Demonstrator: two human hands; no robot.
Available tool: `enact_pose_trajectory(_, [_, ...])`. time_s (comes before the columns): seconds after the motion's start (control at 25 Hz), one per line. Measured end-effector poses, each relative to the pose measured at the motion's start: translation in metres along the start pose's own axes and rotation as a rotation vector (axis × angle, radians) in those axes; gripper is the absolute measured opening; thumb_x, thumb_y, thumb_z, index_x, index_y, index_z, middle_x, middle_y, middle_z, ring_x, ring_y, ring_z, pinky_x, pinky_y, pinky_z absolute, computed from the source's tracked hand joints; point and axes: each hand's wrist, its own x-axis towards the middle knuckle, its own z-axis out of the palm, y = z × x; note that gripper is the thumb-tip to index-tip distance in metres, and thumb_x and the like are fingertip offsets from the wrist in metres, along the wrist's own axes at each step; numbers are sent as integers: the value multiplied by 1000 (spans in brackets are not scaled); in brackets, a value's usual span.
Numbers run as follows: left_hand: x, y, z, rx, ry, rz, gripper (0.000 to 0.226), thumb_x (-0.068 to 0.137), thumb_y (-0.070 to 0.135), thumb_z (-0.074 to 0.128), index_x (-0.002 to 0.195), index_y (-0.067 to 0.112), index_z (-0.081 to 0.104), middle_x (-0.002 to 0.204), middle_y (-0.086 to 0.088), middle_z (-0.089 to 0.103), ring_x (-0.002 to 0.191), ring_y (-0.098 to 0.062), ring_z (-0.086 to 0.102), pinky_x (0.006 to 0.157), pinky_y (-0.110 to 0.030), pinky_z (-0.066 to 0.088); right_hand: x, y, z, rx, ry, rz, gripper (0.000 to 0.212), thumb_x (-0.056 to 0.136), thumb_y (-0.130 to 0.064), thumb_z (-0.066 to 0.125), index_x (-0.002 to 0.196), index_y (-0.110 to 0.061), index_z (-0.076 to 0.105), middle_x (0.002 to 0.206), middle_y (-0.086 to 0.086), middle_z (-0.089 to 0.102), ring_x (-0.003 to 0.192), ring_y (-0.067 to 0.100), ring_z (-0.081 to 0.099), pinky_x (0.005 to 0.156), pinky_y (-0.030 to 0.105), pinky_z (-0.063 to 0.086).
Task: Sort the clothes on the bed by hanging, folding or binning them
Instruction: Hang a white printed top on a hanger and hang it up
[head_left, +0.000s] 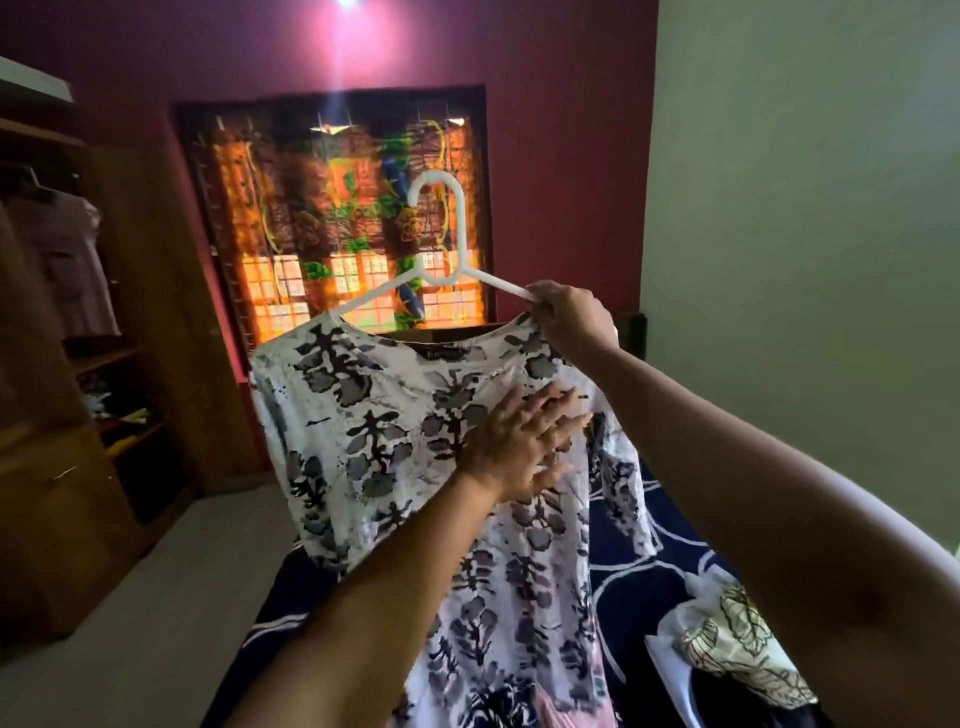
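My bare arms reach out over the bed, its navy sheet marked with white curved lines. At my right, a crumpled cream garment with a dark line print lies on that sheet.

My left hand is released, its fingers straight and spread against the front of the top, a white piece blotched in grey and black. The top hangs upright in the air above the bed, its lower part falling toward the sheet close to me.

Higher and farther out, my right hand is grasping. It pinches the right arm of the white hanger together with the top's neckline at that shoulder. The hanger's other arm runs into the neckline, and its hook stands upright above the collar.

Beyond, at left, a wooden wardrobe stands open on the grey floor, with a pale shirt hanging inside. On the far maroon wall, a glowing orange and green curtain covers the window. A lamp glares above it. A pale green wall closes the right side.
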Motion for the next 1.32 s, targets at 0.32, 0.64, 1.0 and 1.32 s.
enact_pose_trajectory(0.32, [-98, 8, 71, 249, 21, 386, 61, 97, 58, 12, 152, 32, 11, 160, 6, 2, 147, -20, 4, 116, -46, 5, -2, 39, -14, -64, 82, 86, 31, 97, -21, 50, 124, -28, 62, 107, 1, 71, 90, 23, 67, 67, 23, 42])
enact_pose_trajectory(0.64, [-67, -112, -4, -223, 544, -861, 67, 99, 39, 27, 152, 12, -5, 159, -7, -1, 147, -18, -7, 119, -46, -3, -8, 76, -4, -25, 103, 177, 30, 93, -23, 51, 120, -26, 65, 112, 9, 69, 102, 33, 63, 81, 37, 49])
enact_pose_trajectory(1.0, [-142, -118, 44, -71, 109, -1191, 75, 97, 58, 16, 151, 14, -11, 156, -8, -18, 146, -22, -14, 116, -53, -12, 0, 95, -23, -72, 171, 178, 29, 94, -20, 49, 115, -30, 66, 107, 7, 70, 95, 33, 64, 72, 33, 47])
enact_pose_trajectory(1.32, [-72, -72, 49, 65, -44, -349, 62, 99, 51, 20, 151, 19, 26, 161, 0, 10, 148, -22, 7, 119, -46, 7, 13, 90, -21, -20, 196, 136, 27, 94, -20, 52, 116, -27, 67, 110, 2, 71, 98, 28, 65, 77, 33, 50])
